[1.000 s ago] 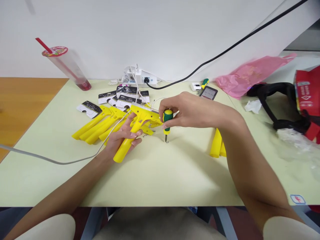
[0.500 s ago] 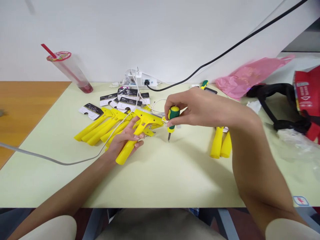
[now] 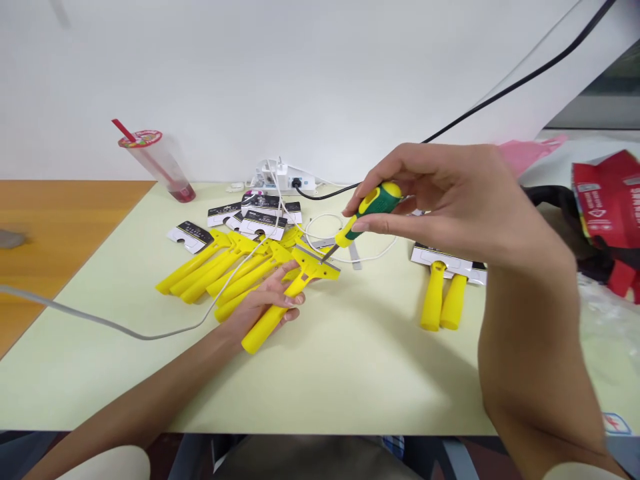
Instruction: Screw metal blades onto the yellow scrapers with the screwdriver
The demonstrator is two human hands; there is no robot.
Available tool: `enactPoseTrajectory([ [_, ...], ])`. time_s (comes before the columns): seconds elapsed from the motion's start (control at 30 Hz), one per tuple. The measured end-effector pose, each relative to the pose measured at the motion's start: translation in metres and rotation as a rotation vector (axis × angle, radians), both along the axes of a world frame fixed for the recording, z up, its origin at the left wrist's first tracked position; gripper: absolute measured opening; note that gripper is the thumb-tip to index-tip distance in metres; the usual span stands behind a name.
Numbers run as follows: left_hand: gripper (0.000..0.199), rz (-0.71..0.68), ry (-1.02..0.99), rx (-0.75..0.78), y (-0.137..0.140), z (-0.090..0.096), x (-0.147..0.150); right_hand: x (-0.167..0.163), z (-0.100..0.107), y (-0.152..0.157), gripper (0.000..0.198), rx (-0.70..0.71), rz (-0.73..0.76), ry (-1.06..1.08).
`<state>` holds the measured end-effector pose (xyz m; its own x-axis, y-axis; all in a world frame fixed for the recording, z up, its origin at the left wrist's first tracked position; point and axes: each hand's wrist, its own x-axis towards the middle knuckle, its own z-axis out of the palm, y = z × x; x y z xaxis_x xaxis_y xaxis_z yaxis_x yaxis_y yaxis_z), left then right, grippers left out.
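Note:
My left hand [image 3: 263, 301] grips the handle of a yellow plastic scraper [image 3: 287, 293] that lies on the pale green table [image 3: 350, 360], its head pointing away from me. My right hand [image 3: 445, 200] holds a green and yellow screwdriver [image 3: 363, 217] raised and tilted, with its metal tip touching the scraper's head. A pile of several more yellow scrapers [image 3: 220, 263] lies just left of my left hand, some with black and white cardboard labels [image 3: 250, 217].
Two yellow scrapers [image 3: 445, 293] with white labels lie to the right. A plastic cup with a red straw [image 3: 160, 163] and a white power strip [image 3: 283, 177] stand at the back. A grey cable [image 3: 100, 320] crosses the left side. A red package [image 3: 607, 200] sits far right.
My right hand has lifted and tilted the screwdriver, swinging its tip from the table onto the scraper's head. The left hand laid the scraper flatter. The camera view shifted.

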<state>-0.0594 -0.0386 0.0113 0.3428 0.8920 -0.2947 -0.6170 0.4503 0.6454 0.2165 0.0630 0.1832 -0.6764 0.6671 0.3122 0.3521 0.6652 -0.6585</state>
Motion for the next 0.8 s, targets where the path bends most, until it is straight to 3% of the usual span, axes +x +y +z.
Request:
enactPoseTrajectory([
  [0.13, 0.071, -0.060, -0.015, 0.007, -0.001, -0.002, 0.003, -0.008, -0.006, 0.000, 0.022, -0.047, -0.004, 0.099],
  [0.8, 0.068, -0.071, -0.063, -0.001, -0.004, -0.006, 0.003, -0.022, -0.021, 0.007, 0.029, -0.084, 0.085, 0.091],
])
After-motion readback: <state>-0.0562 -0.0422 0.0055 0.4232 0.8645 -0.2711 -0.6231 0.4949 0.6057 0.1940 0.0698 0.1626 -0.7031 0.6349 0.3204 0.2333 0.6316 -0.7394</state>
